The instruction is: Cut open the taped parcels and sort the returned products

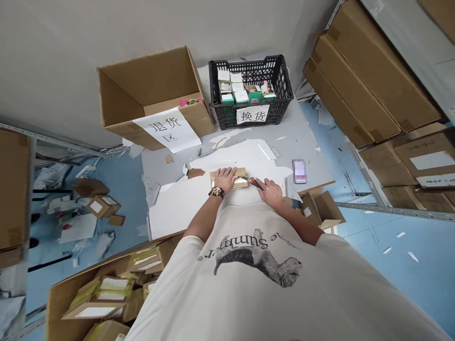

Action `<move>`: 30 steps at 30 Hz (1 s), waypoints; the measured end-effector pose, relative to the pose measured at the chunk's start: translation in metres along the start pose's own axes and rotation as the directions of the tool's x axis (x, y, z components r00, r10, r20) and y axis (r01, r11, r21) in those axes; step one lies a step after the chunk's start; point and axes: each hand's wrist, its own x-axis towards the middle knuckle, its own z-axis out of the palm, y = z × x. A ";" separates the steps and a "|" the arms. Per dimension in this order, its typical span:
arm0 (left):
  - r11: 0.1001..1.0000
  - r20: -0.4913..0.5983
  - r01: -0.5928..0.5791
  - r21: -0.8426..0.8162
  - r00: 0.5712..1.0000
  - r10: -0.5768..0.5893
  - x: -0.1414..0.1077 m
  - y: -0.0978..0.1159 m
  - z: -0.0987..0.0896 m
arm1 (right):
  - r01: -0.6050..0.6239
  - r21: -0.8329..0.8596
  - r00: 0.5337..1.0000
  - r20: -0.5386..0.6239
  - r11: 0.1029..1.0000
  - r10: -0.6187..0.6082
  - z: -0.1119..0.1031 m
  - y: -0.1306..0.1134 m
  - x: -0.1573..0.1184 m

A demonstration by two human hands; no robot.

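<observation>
A small taped box (241, 172) is lying on the bench (177, 203), under the person's left hand (224, 180). Its fingers are reaching across the top; whether that grip is clasping the sides cannot be told. The right hand (270, 192) is gripping a cutter (253, 182), which is pointing at the box. A phone (299, 171) is lying rightward; behind, a black crate (227, 115) is standing beside an open carton (142, 87).
</observation>
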 end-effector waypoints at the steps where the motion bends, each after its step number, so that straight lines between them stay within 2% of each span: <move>1: 1.000 -0.004 -0.004 -0.007 1.000 0.004 0.001 -0.001 0.000 | -0.009 0.002 1.000 -0.001 1.000 0.009 0.000 -0.001 0.001; 6: 0.998 -0.024 -0.054 -0.033 0.998 0.053 0.003 -0.007 0.001 | -0.039 0.015 0.999 -0.005 0.999 0.039 0.001 -0.010 0.008; 10: 0.999 -0.017 -0.018 -0.035 1.000 0.018 0.003 -0.004 0.002 | -0.011 0.001 1.000 -0.004 1.000 0.011 0.001 -0.009 0.008; 13: 1.000 -0.004 0.005 -0.027 1.000 -0.005 0.002 0.000 0.004 | -0.018 -0.013 1.000 -0.006 1.000 0.018 -0.003 0.002 0.006; 16: 0.999 -0.012 -0.007 -0.038 1.000 0.007 0.002 -0.002 0.007 | -0.107 -0.018 0.994 -0.030 0.994 0.107 -0.009 0.022 0.006; 19: 0.998 -0.062 -0.038 -0.057 0.997 0.035 0.004 -0.008 0.013 | -0.131 0.006 0.991 -0.034 0.991 0.131 -0.015 0.039 0.008; 22: 0.987 -0.167 -0.113 -0.111 0.982 0.093 0.006 -0.015 0.019 | -0.141 0.089 0.985 -0.084 0.986 0.148 -0.016 0.044 0.011; 25: 0.968 -0.229 -0.180 -0.172 0.964 0.138 0.007 -0.020 0.023 | -0.153 0.235 0.969 -0.153 0.960 0.192 -0.012 0.037 0.018; 27: 0.953 -0.253 -0.206 -0.221 0.956 0.148 0.004 -0.020 0.023 | -0.117 0.348 0.966 -0.177 0.930 0.188 -0.007 0.028 0.025; 30: 0.913 -0.313 -0.240 -0.331 0.940 0.133 -0.006 -0.011 0.021 | 0.007 0.477 0.971 -0.212 0.879 0.108 -0.003 0.008 0.039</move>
